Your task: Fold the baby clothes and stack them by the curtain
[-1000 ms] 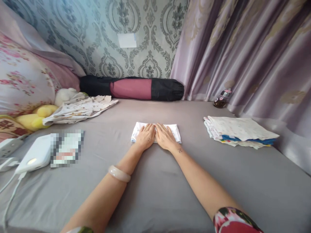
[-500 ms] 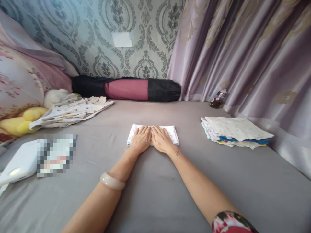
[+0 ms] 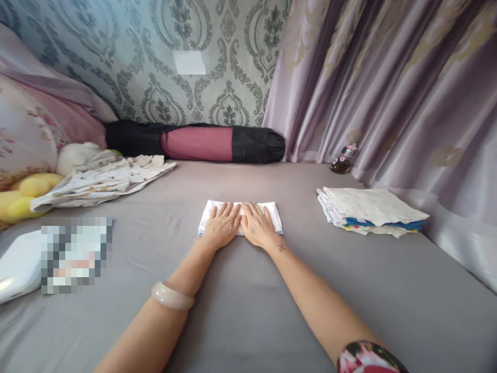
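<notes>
A white folded cloth [image 3: 275, 217] lies flat on the grey bed sheet [image 3: 240, 290], in the middle of the head view. My left hand [image 3: 223, 225] rests palm down on its left half, fingers stretched out. On the right half lies my right hand [image 3: 256, 224], also flat with the fingers extended. The two hands are side by side, almost touching at the thumbs. They cover much of the cloth, and its near edge is partly hidden beneath them.
To the right sits a stack of folded cloths [image 3: 373, 204], with a small dark bottle [image 3: 341, 159] behind it. Rumpled clothes [image 3: 104, 181] and plush toys [image 3: 39, 184] lie at the left, near a white device [image 3: 23, 264]. A black-and-pink rolled bag [image 3: 198, 143] lies along the wall.
Both hands stay flat on the cloth, the left fingers slightly more spread. The whole scene has shifted a little to the left in the view.
</notes>
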`<state>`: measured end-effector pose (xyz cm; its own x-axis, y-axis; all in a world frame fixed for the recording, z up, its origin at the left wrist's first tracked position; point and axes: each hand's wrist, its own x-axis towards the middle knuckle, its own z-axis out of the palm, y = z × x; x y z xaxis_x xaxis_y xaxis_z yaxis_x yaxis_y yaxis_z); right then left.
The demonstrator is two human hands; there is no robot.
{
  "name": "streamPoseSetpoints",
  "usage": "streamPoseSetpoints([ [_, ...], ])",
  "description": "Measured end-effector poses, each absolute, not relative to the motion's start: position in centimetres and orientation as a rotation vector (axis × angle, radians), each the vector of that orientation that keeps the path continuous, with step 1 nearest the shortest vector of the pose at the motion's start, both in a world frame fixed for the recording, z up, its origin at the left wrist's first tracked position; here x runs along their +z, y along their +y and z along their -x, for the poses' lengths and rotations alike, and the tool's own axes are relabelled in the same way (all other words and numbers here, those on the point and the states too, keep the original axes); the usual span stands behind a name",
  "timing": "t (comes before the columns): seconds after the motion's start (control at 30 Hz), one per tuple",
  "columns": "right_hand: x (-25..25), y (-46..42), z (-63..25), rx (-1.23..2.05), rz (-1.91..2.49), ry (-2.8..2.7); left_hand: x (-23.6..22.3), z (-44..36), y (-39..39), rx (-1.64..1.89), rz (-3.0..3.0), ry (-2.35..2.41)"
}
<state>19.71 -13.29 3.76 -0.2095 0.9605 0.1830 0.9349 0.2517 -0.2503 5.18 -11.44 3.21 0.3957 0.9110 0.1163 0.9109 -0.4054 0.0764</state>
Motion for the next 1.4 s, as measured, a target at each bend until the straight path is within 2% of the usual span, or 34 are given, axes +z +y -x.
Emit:
streamPoseSetpoints([
  [0.17, 4.1, -13.3, -19.7, 0.145, 1.774, -2.233, 3.3, -5.2, -11.5, 0.246, -2.639, 1.72],
  [0.33, 4.4, -13.4, -19.9, -0.024, 1.812, -2.122, 3.6, -5.0, -11.8, 0.451, -2.682, 1.816],
  [0.57, 3.9, -13.4, -20.2, 0.127, 1.886, -2.202, 2.9, -4.8, -11.7, 0.244, -2.692, 1.739],
  [0.77, 4.0, -13.4, -20.2, 0.111, 1.878, -2.188, 2.9, -4.8, -11.7, 0.305, -2.697, 1.738],
  [0.93, 4.4, -13.4, -19.7, -0.003, 1.653, -2.235, 3.0, -4.9, -11.6, 0.511, -2.699, 1.818],
  [1.2, 3.4, -12.4, -19.5, 0.144, 1.572, -2.313, 2.6, -4.9, -10.9, 0.352, -2.641, 1.696],
  [1.4, 4.2, -12.7, -19.8, 0.154, 1.634, -2.246, 3.6, -4.9, -11.3, 0.527, -2.653, 1.729],
])
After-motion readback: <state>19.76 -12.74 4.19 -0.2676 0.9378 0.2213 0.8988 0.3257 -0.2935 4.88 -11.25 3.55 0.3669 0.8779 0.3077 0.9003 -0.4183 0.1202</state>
